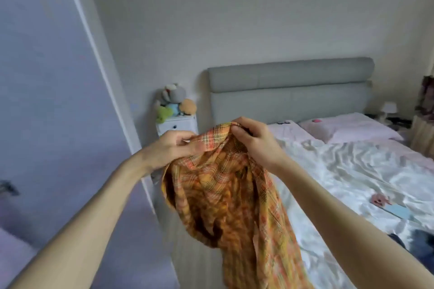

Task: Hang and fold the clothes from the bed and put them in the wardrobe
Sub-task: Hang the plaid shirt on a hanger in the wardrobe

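Pinching the top edge of an orange-and-yellow plaid cotton garment (225,185), the thumb and fingers of the left hand (170,148) close on a fold of the cloth at its left, while the right hand (254,141) curls its fingers (237,124) over the bunched upper hem just to the right. The two hands sit close together, nearly touching, held up in the middle of the view with both bare forearms reaching in from the near corners. The plaid garment hangs down from them in loose folds, off the bed, its lower part running out of the bottom edge.

To the right lies the bed with rumpled white satin sheets (352,171), a pink pillow (352,131) at its far end against a grey padded headboard (291,89). A dark blue garment (420,241) rests on the sheets at the near right. Left of the headboard, a white nightstand (176,125) carries soft toys (175,103). A pale lilac panel (47,77) fills the left side.
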